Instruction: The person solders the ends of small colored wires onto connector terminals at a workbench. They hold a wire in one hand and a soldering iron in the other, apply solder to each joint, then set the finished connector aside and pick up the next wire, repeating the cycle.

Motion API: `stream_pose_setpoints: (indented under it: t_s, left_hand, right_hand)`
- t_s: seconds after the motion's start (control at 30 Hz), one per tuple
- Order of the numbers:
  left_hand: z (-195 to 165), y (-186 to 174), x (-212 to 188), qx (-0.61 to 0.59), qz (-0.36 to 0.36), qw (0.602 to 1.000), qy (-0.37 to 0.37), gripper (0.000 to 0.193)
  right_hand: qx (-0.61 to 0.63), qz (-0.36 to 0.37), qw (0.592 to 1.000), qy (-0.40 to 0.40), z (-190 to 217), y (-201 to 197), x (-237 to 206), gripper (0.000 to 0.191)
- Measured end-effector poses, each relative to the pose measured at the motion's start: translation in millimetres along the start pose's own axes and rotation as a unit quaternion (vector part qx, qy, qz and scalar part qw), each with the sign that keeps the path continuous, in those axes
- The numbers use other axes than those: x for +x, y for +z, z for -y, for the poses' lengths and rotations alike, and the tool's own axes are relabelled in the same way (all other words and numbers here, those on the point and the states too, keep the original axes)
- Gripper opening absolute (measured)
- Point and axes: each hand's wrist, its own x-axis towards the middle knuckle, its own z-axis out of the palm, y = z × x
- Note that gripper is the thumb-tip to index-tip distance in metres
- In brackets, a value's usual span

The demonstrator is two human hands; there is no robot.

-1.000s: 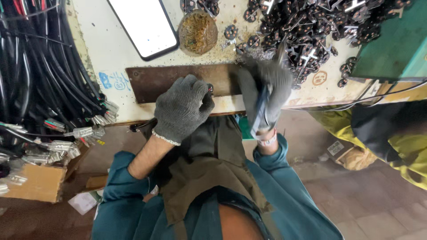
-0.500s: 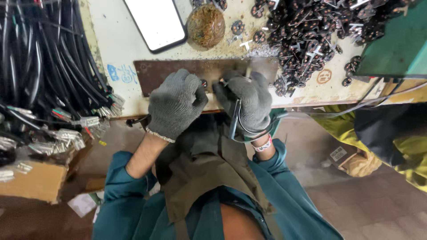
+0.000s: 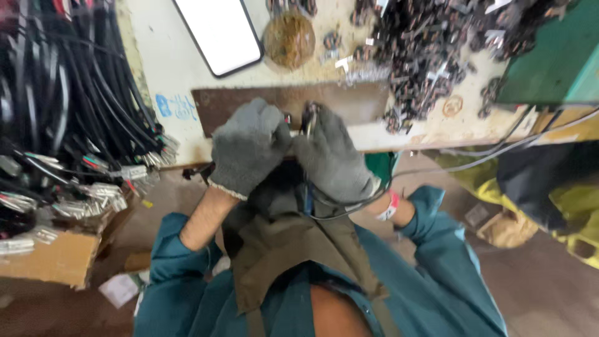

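While knit-gloved left hand (image 3: 248,146) and right hand (image 3: 331,159) clench a small dark metal part (image 3: 309,118), black cable (image 3: 337,209) dangling, rusty flat plate (image 3: 355,103) behind.

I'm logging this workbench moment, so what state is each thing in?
Left grey knit-gloved hand: closed, pressed against the right.
Right grey knit-gloved hand: gripping a small dark metal part.
Black-framed phone: flat, screen blank white.
Brown rectangular board: flat on bench.

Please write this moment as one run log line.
left hand: gloved, closed | right hand: gloved, gripping small metal part | over brown plate
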Motion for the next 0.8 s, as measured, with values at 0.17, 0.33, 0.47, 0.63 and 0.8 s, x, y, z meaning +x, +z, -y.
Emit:
stream_pose_setpoints:
  t_s: [0.17,0.33,0.47,0.63,0.8]
  left_hand:
    - [-4.3,-2.9,-1.9,0.022,0.015,1.000,-0.008,0.019]
    - [-6.4,-4.5,-5.2,-0.008,0.023,1.000,-0.009,0.017]
    - [-12.4,4.9,-3.5,0.017,0.049,0.999,-0.018,0.017]
    - [-15.7,14.6,-3.4,0.021,0.078,0.996,-0.026,0.019]
    - [-10.1,15.1,-5.3,-0.001,0.115,0.993,-0.024,0.026]
  right_hand:
    - [0.213,-0.059,0.951,0.217,-5.2,-13.3,-5.1,0.026]
    - [0.271,-0.260,0.915,0.149,-6.2,0.8,-42.6,0.024]
    - [0.201,-0.193,0.945,0.169,-9.8,21.5,-51.0,0.022]
    - [0.278,-0.270,0.906,0.169,-14.3,11.0,-61.8,0.022]
    - [0.209,-0.227,0.938,0.156,-27.9,43.5,-40.9,0.025]
